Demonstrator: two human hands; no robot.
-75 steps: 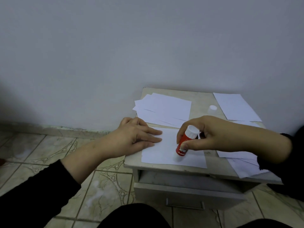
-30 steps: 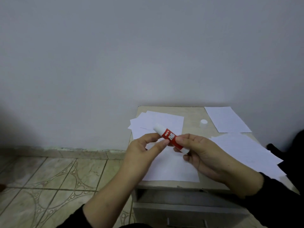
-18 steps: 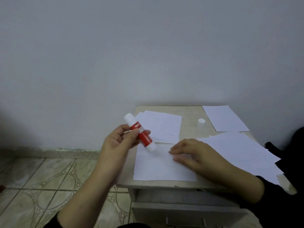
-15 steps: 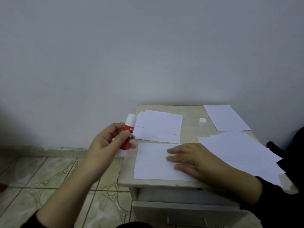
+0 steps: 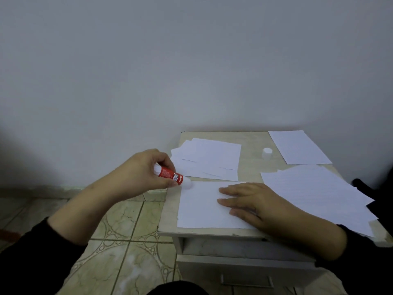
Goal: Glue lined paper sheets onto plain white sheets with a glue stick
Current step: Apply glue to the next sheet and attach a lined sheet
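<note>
My left hand (image 5: 142, 173) grips a red glue stick (image 5: 170, 175), tilted nearly flat, with its white tip touching the far left corner of a white sheet (image 5: 200, 207). That sheet lies at the front of a small table (image 5: 251, 167). My right hand (image 5: 251, 203) rests flat on the sheet's right half, fingers spread. The glue stick's white cap (image 5: 267, 152) stands apart near the back of the table. A pile of lined sheets (image 5: 319, 192) lies at the right.
A stack of plain white sheets (image 5: 208, 160) lies at the back left of the table, and a single sheet (image 5: 297, 146) at the back right by the wall. A drawer (image 5: 244, 271) sits below the tabletop. Tiled floor (image 5: 119, 241) is to the left.
The glue stick passed from my right hand to my left. My right hand came down flat on the sheet. My left hand then lowered the stick's tip to the sheet's far left corner.
</note>
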